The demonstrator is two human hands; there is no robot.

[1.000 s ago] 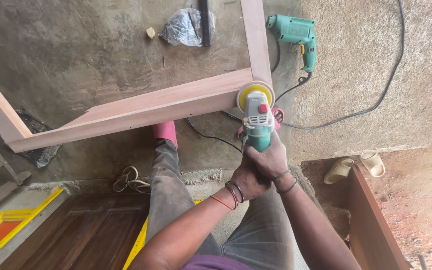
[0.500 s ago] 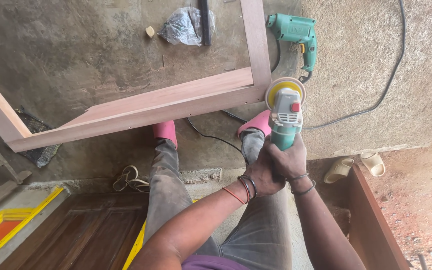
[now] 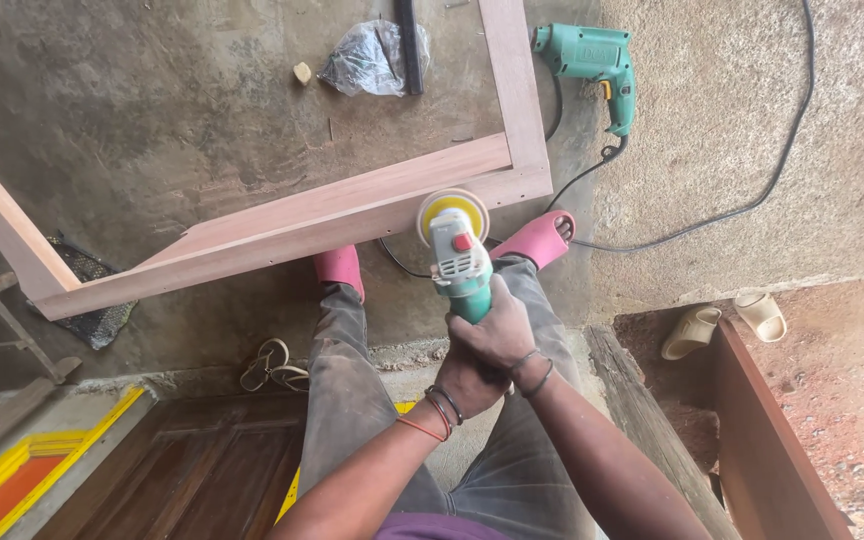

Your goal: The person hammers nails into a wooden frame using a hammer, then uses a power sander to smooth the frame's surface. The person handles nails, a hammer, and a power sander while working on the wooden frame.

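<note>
I stand over a reddish wooden frame (image 3: 282,225) that lies on the concrete floor. Both my hands grip the green body of an angle grinder (image 3: 457,262). My right hand (image 3: 497,325) is wrapped over the top of the handle. My left hand (image 3: 464,382), with bracelets at the wrist, clasps just below it. The grinder's yellow sanding disc (image 3: 452,210) rests against the near rail of the frame, close to its right corner. My feet in pink slippers (image 3: 542,240) stand right beside that rail.
A green power drill (image 3: 592,55) with its black cable (image 3: 752,205) lies beyond the frame's corner. A crumpled plastic bag (image 3: 372,60) sits inside the frame. Beige sandals (image 3: 722,325), a wooden plank (image 3: 772,440) and a dark door panel (image 3: 192,480) lie near me.
The grinder slid right along the near rail towards the corner, then back left. Both hands stayed on it throughout.
</note>
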